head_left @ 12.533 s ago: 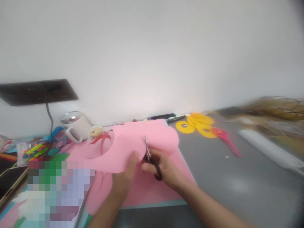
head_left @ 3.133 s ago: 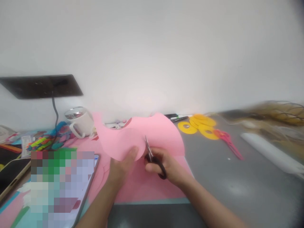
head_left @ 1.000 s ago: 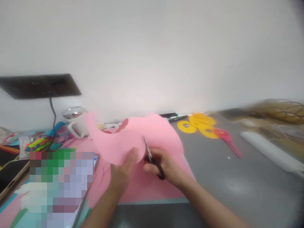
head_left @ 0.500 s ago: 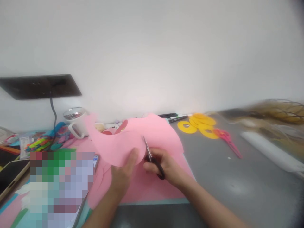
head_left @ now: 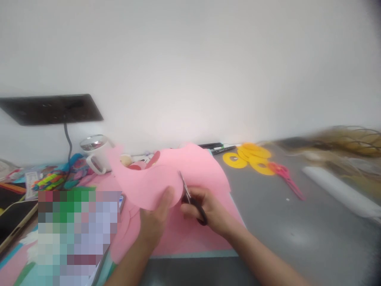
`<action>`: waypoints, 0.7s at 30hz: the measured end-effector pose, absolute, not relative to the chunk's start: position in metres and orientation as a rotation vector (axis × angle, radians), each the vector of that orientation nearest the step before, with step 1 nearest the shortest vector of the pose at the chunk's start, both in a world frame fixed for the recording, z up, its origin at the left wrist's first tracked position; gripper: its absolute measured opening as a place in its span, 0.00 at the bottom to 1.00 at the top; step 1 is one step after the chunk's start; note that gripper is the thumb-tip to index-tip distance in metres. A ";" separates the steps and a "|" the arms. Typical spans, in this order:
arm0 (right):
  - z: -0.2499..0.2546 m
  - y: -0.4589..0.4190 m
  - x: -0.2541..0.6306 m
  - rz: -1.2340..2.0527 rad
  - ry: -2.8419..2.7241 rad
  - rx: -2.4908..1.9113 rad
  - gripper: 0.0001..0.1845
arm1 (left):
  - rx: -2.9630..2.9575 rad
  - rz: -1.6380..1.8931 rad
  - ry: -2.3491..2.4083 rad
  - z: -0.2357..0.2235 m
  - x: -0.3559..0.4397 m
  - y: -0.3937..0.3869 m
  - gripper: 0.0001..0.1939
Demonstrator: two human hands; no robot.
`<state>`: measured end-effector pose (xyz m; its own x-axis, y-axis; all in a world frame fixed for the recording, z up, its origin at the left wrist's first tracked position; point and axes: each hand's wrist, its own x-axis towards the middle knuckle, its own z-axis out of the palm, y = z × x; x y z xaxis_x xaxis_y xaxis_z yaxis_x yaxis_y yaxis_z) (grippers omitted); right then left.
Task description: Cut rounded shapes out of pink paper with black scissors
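Note:
A piece of pink paper (head_left: 149, 184) with a rounded lower edge is pinched in my left hand (head_left: 156, 218), the thumb on top and the other fingers hidden beneath. Its narrow strip curves up to the left, toward the mug. My right hand (head_left: 205, 210) grips black-handled scissors (head_left: 198, 210), fingers through the handles. The blades point up and away, touching or very near the right edge of the piece; how far apart they are is hard to see. Beneath both hands lie larger pink sheets (head_left: 202, 167) on a pale blue sheet.
Yellow paper rings (head_left: 235, 159) and pink scissors (head_left: 287, 178) lie on the grey table at right, near a white roll (head_left: 339, 190). Black pens (head_left: 223, 150) rest by the wall. A white mug (head_left: 99, 155), craft bits and a blurred-out, phone-like screen (head_left: 86, 234) crowd the left.
Almost nothing differs. Both hands, the pink piece and the scissors hold nearly the same place; the whole view has shifted very slightly.

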<state>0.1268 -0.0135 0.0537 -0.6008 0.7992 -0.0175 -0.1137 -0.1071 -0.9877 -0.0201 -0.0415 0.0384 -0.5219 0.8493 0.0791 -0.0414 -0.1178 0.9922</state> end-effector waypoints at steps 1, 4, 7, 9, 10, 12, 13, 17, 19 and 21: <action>0.054 -0.014 0.127 1.781 -1.510 -0.771 0.17 | 0.919 1.720 1.490 0.039 -0.020 -0.042 0.16; 0.053 -0.013 0.127 1.776 -1.511 -0.778 0.16 | 0.913 1.715 1.499 0.038 -0.021 -0.042 0.16; 0.053 -0.013 0.127 1.773 -1.514 -0.790 0.16 | 0.873 1.680 1.504 0.037 -0.021 -0.042 0.17; 0.053 -0.013 0.127 1.768 -1.520 -0.788 0.16 | 0.844 1.665 1.512 0.036 -0.021 -0.042 0.19; 0.053 -0.013 0.127 1.765 -1.520 -0.788 0.16 | 0.838 1.668 1.512 0.035 -0.020 -0.042 0.19; 0.053 -0.013 0.127 1.761 -1.517 -0.789 0.17 | 0.848 1.690 1.494 0.035 -0.021 -0.040 0.21; 0.053 -0.013 0.127 1.763 -1.515 -0.788 0.17 | 0.866 1.706 1.476 0.036 -0.022 -0.040 0.22; 0.053 -0.014 0.127 1.781 -1.503 -0.788 0.17 | 0.936 1.720 1.430 0.039 -0.025 -0.038 0.26; 0.054 -0.014 0.127 1.782 -1.494 -0.806 0.18 | 0.970 1.698 1.435 0.040 -0.027 -0.038 0.26; 0.054 -0.014 0.127 1.780 -1.492 -0.820 0.18 | 1.030 1.683 1.448 0.041 -0.029 -0.038 0.26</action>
